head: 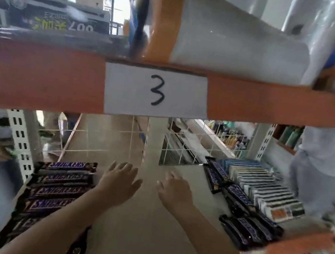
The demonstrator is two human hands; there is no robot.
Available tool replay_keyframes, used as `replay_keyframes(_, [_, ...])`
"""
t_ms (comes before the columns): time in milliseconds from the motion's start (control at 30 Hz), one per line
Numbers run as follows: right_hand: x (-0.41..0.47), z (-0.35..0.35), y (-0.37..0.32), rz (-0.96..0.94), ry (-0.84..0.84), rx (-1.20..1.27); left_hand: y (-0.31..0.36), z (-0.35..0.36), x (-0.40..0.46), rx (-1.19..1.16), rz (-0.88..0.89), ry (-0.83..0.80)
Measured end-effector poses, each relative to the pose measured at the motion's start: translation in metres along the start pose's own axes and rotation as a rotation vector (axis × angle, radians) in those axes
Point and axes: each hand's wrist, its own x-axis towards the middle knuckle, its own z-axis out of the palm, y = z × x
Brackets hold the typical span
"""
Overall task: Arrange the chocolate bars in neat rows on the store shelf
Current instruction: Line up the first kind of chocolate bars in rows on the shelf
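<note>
A row of dark Snickers bars (pixel 57 188) lies stacked side by side on the left of the beige shelf board (pixel 145 223). More Snickers bars (pixel 243 212) lie loosely in a slanted line on the right, with a few near the front edge (pixel 246 230). My left hand (pixel 118 182) and my right hand (pixel 175 192) reach over the bare middle of the shelf, fingers relaxed and spread, holding nothing. The left hand is just right of the stacked row.
Packets in blue, white and dark wrappers (pixel 263 186) stand in a row at the right. An orange beam with a "3" label (pixel 155 93) hangs overhead, with film rolls (pixel 223 33) on top. A wire grid (pixel 180 149) backs the shelf. Another person (pixel 320 167) stands at right.
</note>
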Motion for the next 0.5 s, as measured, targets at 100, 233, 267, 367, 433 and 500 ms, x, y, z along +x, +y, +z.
replay_keyframes(100, [-0.014, -0.014, 0.034, 0.043, 0.059, -0.014, 0.030, 0.000, 0.013, -0.061, 0.039, -0.010])
replay_keyframes(233, [-0.024, -0.032, 0.072, 0.114, 0.097, -0.043, 0.063, -0.003, 0.026, -0.091, 0.083, -0.031])
replay_keyframes(267, [-0.026, -0.036, 0.080, 0.134, 0.098, -0.068, 0.070, -0.002, 0.029, -0.088, 0.093, -0.045])
replay_keyframes(367, [-0.027, -0.046, 0.099, 0.177, 0.098, -0.120, 0.089, 0.001, 0.038, -0.100, 0.118, -0.069])
replay_keyframes(433, [-0.028, -0.050, 0.107, 0.198, 0.107, -0.134, 0.099, 0.002, 0.045, -0.103, 0.126, -0.073])
replay_keyframes(500, [-0.027, -0.053, 0.115, 0.213, 0.104, -0.146, 0.108, 0.001, 0.049, -0.101, 0.133, -0.062])
